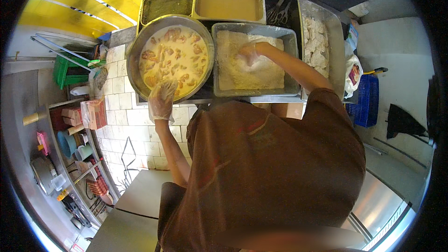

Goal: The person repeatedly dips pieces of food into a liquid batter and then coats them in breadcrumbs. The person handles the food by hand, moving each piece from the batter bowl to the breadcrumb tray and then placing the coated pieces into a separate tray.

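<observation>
A clear plastic glove covers my left hand (pixel 163 99), which is over the near rim of a large round metal bowl (pixel 131 71). Whether its fingers grip the rim is unclear. Raw meat pieces, apparently chicken (pixel 172 34), lie in a pale milky liquid (pixel 164 64) inside the bowl. To the right is a grey rectangular tub (pixel 255 93) of pale flour or breading (pixel 241 77). My right hand (pixel 249 54), also gloved, reaches down into that powder, its fingertips partly hidden. I cannot tell whether anything is in its fingers.
Behind stand a wire-mesh tray (pixel 168 5) and a metal pan of cloudy liquid (pixel 229 3). Metal tongs (pixel 280 12) lie beside them. At right, a long metal tray (pixel 336 42) contains flour-coated pieces (pixel 316 47). A blue crate (pixel 364 101) and cluttered shelves (pixel 78 147) flank the workspace.
</observation>
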`<state>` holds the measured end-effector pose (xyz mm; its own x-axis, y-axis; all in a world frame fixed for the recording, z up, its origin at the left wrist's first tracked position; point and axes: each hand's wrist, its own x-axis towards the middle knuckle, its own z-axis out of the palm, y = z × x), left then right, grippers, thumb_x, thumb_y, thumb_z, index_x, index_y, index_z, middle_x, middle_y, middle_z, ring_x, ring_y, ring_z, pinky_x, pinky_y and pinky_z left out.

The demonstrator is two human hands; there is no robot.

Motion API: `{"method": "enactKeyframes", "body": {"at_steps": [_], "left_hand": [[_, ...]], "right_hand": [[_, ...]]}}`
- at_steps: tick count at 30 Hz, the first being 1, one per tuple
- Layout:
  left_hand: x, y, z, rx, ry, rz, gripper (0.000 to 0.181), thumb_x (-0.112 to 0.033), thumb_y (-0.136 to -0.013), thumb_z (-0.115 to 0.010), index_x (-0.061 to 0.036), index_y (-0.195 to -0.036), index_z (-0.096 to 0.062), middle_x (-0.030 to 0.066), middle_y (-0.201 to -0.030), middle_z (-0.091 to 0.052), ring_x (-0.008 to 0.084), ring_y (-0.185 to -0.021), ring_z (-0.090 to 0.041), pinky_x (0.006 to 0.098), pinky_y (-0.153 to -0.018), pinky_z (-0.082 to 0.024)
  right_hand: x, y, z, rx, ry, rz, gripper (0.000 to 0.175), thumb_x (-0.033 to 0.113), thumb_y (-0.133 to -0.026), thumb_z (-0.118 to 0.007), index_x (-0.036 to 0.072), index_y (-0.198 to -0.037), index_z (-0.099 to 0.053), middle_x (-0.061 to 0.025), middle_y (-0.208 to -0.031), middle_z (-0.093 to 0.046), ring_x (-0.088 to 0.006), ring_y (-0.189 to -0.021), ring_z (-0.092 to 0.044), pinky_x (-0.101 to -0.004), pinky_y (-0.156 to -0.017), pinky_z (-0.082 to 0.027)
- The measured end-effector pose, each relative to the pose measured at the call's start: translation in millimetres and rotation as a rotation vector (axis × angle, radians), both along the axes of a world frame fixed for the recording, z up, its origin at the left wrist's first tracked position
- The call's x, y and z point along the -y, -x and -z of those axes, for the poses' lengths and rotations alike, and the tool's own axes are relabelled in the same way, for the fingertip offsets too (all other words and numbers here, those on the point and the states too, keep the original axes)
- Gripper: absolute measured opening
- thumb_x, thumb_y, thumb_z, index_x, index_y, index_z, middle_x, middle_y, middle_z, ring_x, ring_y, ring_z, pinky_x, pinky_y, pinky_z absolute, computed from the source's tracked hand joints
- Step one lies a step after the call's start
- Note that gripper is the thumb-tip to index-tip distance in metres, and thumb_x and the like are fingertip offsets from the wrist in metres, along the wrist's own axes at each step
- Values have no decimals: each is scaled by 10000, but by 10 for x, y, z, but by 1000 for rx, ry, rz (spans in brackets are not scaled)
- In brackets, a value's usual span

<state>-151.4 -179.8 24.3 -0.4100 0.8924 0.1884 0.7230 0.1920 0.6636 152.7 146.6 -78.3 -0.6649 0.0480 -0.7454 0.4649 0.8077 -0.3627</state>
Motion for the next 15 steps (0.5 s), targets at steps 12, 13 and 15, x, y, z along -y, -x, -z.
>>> {"method": "enactKeyframes", "body": {"at_steps": [12,13,15], "left_hand": [[37,55,157,-112,84,56,298,-259,-844,-720,-21,-1017,-678,192,-976,-686,402,-897,-643,456,-789,-510],[32,65,187,-148,84,67,302,-266,-844,-719,-22,-1018,-678,193,-974,-685,403,-895,-643,456,-789,-511],[-14,44,207,-122,55,81,301,-257,-839,-722,-25,-1025,-677,192,-974,-686,404,-897,-644,455,-792,-513]], "right_hand": [[252,-547,-1281,-639,-496,152,369,170,-847,-611,60,-1198,-578,-164,-1284,-576,-324,-1114,-602,-437,-951,-505],[402,-527,-1474,-483,-541,181,363,186,-889,-565,64,-1230,-573,-159,-1342,-562,-326,-1148,-593,-435,-991,-495],[536,-890,-981,-546,-694,-47,448,183,-889,-560,69,-1320,-522,-151,-1380,-533,-312,-1222,-548,-423,-1053,-449]]}}
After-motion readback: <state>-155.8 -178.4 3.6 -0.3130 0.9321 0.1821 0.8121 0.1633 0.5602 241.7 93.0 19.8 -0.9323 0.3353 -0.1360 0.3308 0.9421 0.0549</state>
